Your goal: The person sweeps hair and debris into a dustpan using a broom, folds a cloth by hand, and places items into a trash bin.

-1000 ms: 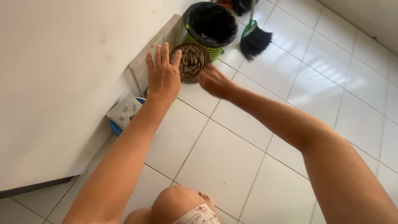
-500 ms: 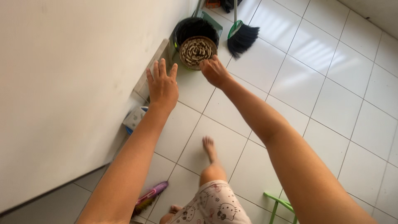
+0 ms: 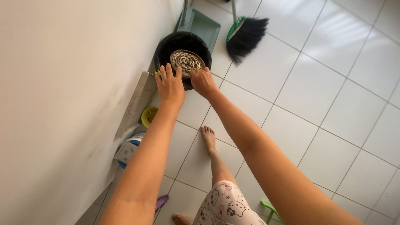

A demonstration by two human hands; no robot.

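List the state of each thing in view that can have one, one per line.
Round patterned tray: held over the bin, tilted.
Black-lined bin: open, upright.
Right hand: gripping the tray's rim.
Left hand: fingers spread, at the tray's edge.
Broom: bristles resting on the floor.
Dustpan: on the floor behind the bin.

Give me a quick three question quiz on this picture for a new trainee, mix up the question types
1. True or false: the round patterned dish is held over the black-lined bin.
2. Which hand grips the dish rim? A) right hand B) left hand
3. What lies on the floor tiles to the right of the bin?

Key:
1. True.
2. A; the left hand is spread flat beside it.
3. A broom with black bristles, next to a green dustpan.
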